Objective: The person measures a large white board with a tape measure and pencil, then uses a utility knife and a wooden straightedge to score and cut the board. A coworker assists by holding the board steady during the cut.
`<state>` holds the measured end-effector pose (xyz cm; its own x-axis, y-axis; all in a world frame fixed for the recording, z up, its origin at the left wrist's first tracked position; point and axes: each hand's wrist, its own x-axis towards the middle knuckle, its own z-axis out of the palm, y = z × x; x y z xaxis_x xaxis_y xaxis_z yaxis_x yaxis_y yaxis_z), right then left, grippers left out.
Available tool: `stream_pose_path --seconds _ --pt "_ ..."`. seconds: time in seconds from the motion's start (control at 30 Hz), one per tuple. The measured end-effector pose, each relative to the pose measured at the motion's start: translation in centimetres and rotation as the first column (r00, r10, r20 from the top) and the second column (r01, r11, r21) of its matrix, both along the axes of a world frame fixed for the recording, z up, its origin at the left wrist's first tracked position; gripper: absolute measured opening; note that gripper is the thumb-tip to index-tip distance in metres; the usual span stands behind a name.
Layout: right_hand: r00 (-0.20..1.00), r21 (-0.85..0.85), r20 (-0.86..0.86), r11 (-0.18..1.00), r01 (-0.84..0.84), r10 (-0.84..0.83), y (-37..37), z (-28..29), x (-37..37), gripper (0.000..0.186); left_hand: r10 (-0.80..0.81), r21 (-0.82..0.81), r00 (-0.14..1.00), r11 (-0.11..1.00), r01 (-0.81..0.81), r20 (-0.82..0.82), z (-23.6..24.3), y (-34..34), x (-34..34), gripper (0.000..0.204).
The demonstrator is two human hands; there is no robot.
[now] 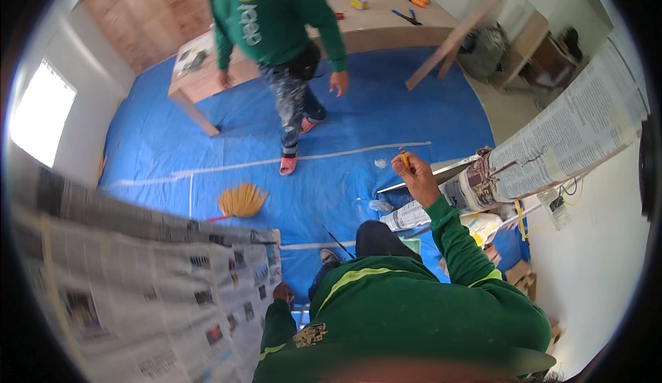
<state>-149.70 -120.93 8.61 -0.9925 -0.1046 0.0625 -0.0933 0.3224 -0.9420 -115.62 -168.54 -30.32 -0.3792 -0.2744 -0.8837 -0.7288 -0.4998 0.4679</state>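
Observation:
My raised right hand [419, 179] is closed around a short orange stick [405, 159] that looks like a pencil; its tip pokes up from the fingers. That hand is beside a column wrapped in newspaper [565, 145] at the right. Low at my left side, my left hand [283, 292] is at the edge of a large newspaper-covered panel [158, 293]. Its fingers are too small and dark to read, so I cannot make out whether it grips the edge. A light metal piece [301, 316], partly hidden, shows just below it.
A blue sheet [386, 121] with pale tape lines covers the floor. A straw broom [243, 200] lies ahead to the left. Another person in green [276, 17] stands by a wooden table [393, 21] with tools. A wooden beam [462, 31] leans near its right end.

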Motion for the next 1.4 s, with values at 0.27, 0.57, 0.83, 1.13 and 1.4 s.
stream_pose_path --seconds 0.27,0.57,0.83,1.13,1.4 --pt "0.939 -0.187 0.212 0.932 0.310 -0.270 -1.2 -6.5 -8.2 0.026 -0.227 0.174 0.961 0.964 0.199 0.159 -0.7 -4.2 -24.8 0.023" --pt "0.900 -0.173 0.249 0.898 0.404 -0.357 1.1 -13.1 -18.9 0.034 -0.884 -0.499 -0.140 -0.374 0.782 0.445 -5.5 2.2 -55.0 0.039" --pt "0.736 -0.002 0.178 0.748 0.664 -0.653 9.6 -11.5 -27.5 0.023 -0.950 -0.833 0.296 0.240 0.499 -0.096 -6.8 13.4 -87.2 0.054" --pt "0.371 0.198 0.317 0.443 0.874 -0.873 9.0 -14.5 -31.2 0.024 -0.954 -0.936 0.134 0.292 0.195 -0.270 3.9 28.6 -128.1 0.080" --pt "0.262 0.303 0.518 0.461 0.834 -0.814 0.8 -12.8 -43.1 0.029 -0.923 -0.972 -0.332 -0.227 0.068 0.193 1.5 34.1 -152.7 0.090"
